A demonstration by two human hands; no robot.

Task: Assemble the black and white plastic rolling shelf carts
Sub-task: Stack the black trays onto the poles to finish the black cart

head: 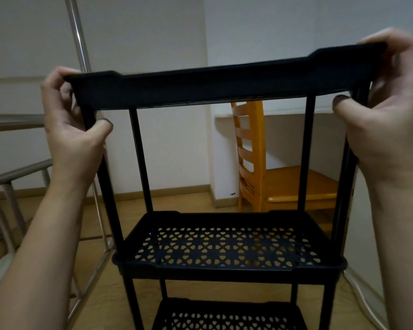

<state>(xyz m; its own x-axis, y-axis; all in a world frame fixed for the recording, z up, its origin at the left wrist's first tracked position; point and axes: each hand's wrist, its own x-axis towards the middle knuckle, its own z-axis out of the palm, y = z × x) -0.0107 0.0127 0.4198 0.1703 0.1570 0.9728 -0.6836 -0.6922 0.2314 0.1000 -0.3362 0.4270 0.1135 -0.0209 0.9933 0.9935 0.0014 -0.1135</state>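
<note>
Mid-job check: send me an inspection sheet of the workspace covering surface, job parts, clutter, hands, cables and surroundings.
Surface: wood floor; the cart's feet are out of frame.
Job's things: black top shelf, tilted, meets the poles; cannot tell if it is seated. Middle shelf and lower shelf are below it. No white cart seen.
Clutter: nothing seen.
Hands: left hand grips the top shelf's left end; right hand grips its right end.
Cables: white cable on the floor at right.
Surroundings: wooden chair behind the cart, metal railing at left.
</note>
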